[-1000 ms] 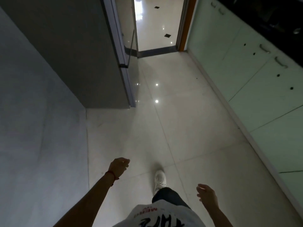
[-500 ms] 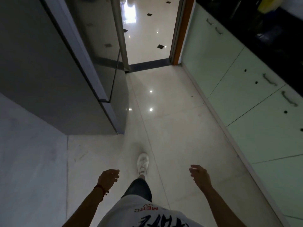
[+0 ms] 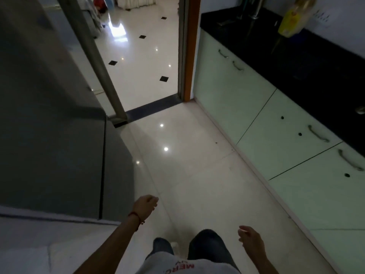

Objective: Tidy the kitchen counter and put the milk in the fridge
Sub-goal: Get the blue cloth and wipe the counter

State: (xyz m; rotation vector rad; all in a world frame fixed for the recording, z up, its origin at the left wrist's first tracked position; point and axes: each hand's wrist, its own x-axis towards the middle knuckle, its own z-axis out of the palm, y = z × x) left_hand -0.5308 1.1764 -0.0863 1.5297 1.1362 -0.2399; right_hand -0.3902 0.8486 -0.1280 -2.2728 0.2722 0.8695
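Note:
I stand on the pale kitchen floor (image 3: 197, 175). The grey fridge (image 3: 49, 125) fills the left side, its doors closed. A black counter (image 3: 296, 56) runs along the right. On it, far back, stands a yellow bottle (image 3: 292, 20). My left hand (image 3: 145, 205), with a red thread on the wrist, hangs low near the fridge's front corner, fingers loosely curled and holding nothing. At the bottom right my right hand (image 3: 249, 239) hangs with relaxed fingers, also empty. No milk is in view.
Pale green cabinet doors with metal handles (image 3: 276, 135) line the right side under the counter. Straight ahead an open doorway with an orange frame (image 3: 189, 46) leads to a bright tiled room. A metal door edge (image 3: 94, 56) stands beside the fridge.
The view has moved forward and tilted up, bringing the counter top and yellow bottle into sight. Both hands have swung slightly while staying empty.

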